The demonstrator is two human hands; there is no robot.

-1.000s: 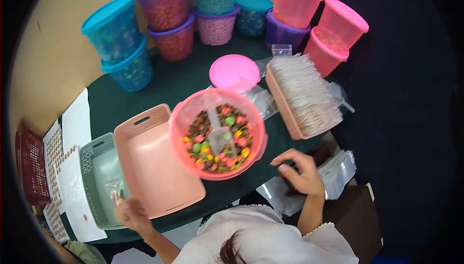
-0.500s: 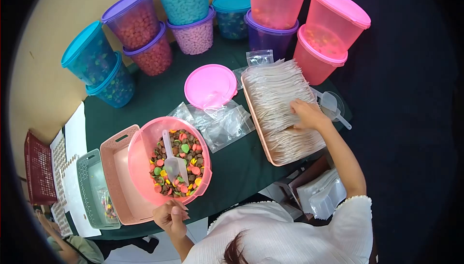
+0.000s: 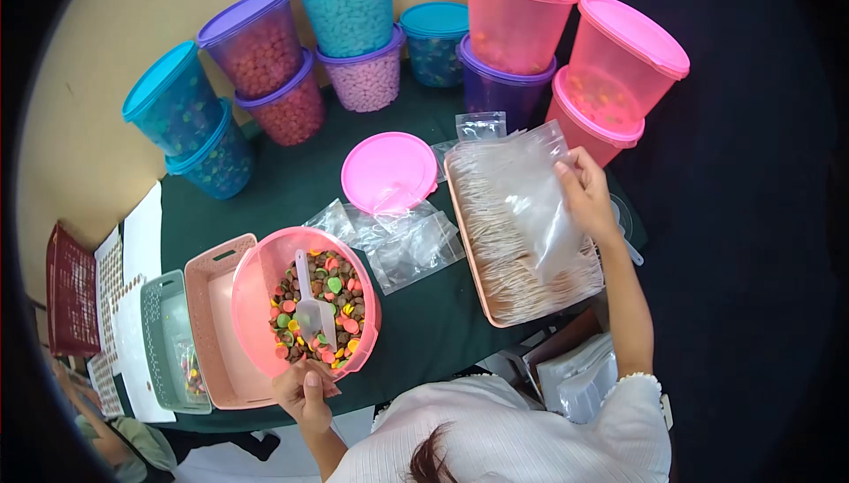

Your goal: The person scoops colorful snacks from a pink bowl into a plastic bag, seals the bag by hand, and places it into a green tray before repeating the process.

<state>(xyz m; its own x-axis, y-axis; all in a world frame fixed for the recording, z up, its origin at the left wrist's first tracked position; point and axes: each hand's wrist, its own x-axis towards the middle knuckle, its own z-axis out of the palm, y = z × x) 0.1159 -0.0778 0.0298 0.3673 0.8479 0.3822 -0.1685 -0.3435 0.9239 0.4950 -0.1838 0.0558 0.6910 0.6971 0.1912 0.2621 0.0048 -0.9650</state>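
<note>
Head view: a bag (image 3: 533,195) pinched over the tray (image 3: 467,249).
The right hand (image 3: 588,195) grasps only the bag's edge, so a weak pinch could drop it. The left hand (image 3: 303,394) curls beside the tub (image 3: 256,306); whether it grips anything, I cannot tell.

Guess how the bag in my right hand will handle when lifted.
The bag looks thin and translucent, so probably light and floppy. Its shiny surface may be slippery; with the right hand at one edge, the rest could sag.
</note>
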